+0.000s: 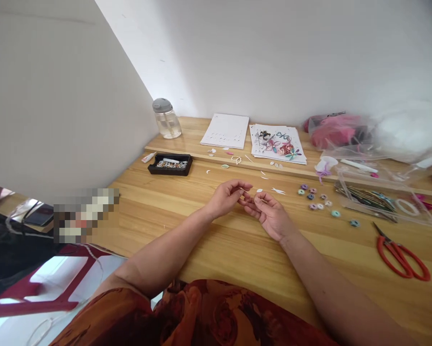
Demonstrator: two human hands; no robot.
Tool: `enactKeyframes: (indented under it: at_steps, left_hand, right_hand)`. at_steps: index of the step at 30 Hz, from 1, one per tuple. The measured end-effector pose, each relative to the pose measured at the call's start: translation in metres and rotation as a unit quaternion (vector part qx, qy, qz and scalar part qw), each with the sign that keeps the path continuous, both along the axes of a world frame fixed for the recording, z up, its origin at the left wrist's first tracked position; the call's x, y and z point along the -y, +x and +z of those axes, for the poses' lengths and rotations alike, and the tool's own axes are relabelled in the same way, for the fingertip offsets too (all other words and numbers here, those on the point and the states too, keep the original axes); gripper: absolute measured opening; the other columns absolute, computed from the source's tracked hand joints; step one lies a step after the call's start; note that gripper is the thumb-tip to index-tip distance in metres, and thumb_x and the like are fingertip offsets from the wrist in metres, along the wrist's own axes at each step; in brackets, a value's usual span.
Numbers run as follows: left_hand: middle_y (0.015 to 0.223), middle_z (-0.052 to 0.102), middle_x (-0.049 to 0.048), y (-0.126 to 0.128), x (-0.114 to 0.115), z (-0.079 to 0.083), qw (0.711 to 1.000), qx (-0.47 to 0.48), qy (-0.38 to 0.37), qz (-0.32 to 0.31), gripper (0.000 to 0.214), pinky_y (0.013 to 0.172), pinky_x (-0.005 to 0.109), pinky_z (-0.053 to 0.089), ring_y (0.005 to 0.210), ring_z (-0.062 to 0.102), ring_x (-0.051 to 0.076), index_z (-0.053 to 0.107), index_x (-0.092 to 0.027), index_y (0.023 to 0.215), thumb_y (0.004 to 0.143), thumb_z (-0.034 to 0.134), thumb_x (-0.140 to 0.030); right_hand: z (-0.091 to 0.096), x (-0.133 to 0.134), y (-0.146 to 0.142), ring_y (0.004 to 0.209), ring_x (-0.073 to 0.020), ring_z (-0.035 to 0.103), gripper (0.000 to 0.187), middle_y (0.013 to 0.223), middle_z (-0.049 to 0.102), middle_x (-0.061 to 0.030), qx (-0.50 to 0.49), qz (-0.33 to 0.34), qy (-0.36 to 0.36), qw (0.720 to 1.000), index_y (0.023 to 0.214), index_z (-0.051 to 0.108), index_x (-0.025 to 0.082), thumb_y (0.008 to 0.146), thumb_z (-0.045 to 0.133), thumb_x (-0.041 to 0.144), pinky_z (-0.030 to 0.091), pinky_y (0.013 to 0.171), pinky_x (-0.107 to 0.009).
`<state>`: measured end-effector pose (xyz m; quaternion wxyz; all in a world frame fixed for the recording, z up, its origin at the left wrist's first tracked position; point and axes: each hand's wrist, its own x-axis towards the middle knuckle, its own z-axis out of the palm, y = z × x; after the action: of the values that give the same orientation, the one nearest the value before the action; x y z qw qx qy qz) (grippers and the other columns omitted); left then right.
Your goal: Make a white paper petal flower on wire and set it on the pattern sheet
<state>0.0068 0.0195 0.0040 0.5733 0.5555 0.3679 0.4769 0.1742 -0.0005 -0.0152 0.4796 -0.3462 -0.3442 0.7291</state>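
Two bare hands were held near each other, fingertips almost meeting, above the pale wooden worktop (158, 199).
Whether anything was pinched in the grip of the left hand (227, 198) or the right hand (271, 213) could not be told. Just beyond their fingertips, at one o'clock, a small flat white oval piece (259, 191) was seen; small round pastel spools (320, 206) were scattered at three, and a black rectangular tray of beads (161, 170) was placed at ten.

On the table (187, 197), scissors (386, 240) lie right of the hands (226, 198), a tray (168, 171) to the left.
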Motion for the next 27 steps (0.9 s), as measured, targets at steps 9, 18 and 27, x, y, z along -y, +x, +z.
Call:
enactKeyframes:
  at_steps: [9,18,27]
  left_hand:
    - [0.1,0.069,0.0074,-0.007,-0.007,-0.009,0.978,-0.165,0.116,0.049,0.018,0.071,0.022,0.051,0.081,0.063,0.012,0.071,-0.014,0.093,0.077,0.063,-0.015]
    - [0.085,0.07,0.0063,-0.006,-0.001,-0.013,0.978,-0.182,0.095,-0.038,0.02,0.066,0.022,0.046,0.073,0.06,0.012,0.07,-0.012,0.085,0.076,0.069,-0.03]
    - [0.101,0.065,0.009,-0.009,0.003,-0.003,0.983,-0.122,0.129,-0.036,0.02,0.066,0.021,0.042,0.083,0.059,0.013,0.066,-0.012,0.074,0.075,0.071,-0.03]
  right_hand:
    - [-0.001,-0.001,0.001,0.091,-0.0156,0.07,0.032,0.091,0.074,-0.0027,-0.005,-0.002,-0.021,1.0,0.08,0.058,0.021,0.066,0.085,0.03,0.055,0.087,-0.029]
    - [0.002,0.0,0.0,0.085,-0.0145,0.068,0.026,0.084,0.069,0.0016,0.001,0.006,-0.03,1.0,0.077,0.059,0.021,0.068,0.083,0.024,0.055,0.089,-0.032]
    - [0.004,0.005,0.004,0.097,-0.0195,0.069,0.02,0.101,0.072,-0.0033,0.014,0.082,-0.012,0.996,0.082,0.06,0.02,0.075,0.078,0.026,0.055,0.087,-0.031]
